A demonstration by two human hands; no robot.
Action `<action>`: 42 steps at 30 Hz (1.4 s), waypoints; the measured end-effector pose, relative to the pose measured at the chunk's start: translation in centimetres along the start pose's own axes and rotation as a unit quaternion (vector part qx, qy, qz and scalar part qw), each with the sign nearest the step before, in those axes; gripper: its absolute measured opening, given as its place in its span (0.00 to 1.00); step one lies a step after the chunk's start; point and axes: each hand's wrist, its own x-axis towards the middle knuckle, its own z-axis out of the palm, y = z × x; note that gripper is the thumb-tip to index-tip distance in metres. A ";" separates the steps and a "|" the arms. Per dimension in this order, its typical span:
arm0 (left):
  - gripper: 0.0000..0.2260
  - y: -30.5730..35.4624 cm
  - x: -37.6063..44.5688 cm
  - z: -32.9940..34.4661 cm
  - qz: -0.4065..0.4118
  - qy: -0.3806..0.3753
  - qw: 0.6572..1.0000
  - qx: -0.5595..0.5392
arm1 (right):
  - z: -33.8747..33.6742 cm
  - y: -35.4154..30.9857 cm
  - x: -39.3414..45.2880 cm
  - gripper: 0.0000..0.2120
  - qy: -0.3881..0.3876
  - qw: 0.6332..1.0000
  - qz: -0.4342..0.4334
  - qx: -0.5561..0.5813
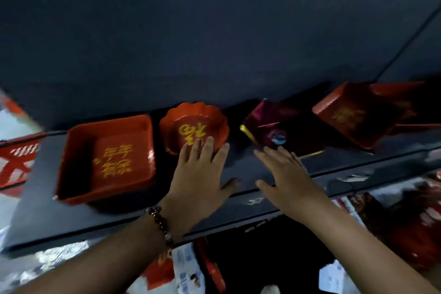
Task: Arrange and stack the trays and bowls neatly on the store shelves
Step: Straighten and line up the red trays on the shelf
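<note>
A: Bowl [193,126], red, scalloped rim, gold lettering, sits on the dark shelf [78,219] against the back wall. Left hand [200,176] flat and spread, fingertips on its near rim, grasping nothing.

B: Right hand [284,174]?

A: Also spread and empty, right of the bowl, reaching toward the dark red box [276,126].

B: Handling?

A: Looks like light, stiff, glossy plastic; likely slippery. Pinch the rim. Square tray [107,160] just left of the bowl, another tray [353,114] far right, tilted.
</note>
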 end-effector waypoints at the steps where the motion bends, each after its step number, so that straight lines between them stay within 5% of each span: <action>1: 0.36 2.2 1.7 -0.3 0.020 0.005 1.000 0.002 | -1.3 2.6 -0.6 0.30 0.006 1.000 0.024 0.003; 12: 0.27 28.8 18.2 1.3 0.159 0.063 0.985 0.002 | -10.2 29.0 -5.3 0.29 0.128 0.986 0.103 0.032; 17: 0.26 34.5 21.8 4.8 0.141 0.016 0.990 0.014 | -10.6 35.4 -5.1 0.29 0.088 0.990 0.106 0.034; 23: 0.20 36.7 23.9 8.3 0.109 -0.004 0.993 0.039 | -10.1 38.9 -3.7 0.29 0.078 0.992 0.079 0.066; 29: 0.08 37.6 25.9 8.8 0.111 0.071 0.991 0.017 | -9.0 40.8 -2.5 0.30 0.078 0.992 0.046 0.091; 38: 0.04 35.8 24.7 6.1 0.137 0.191 0.972 0.003 | -10.6 41.5 -2.3 0.40 0.226 0.969 0.042 0.095; 42: 0.11 32.7 22.3 4.4 0.177 0.203 0.963 0.010 | -12.0 41.6 -1.4 0.34 0.269 0.961 0.006 0.056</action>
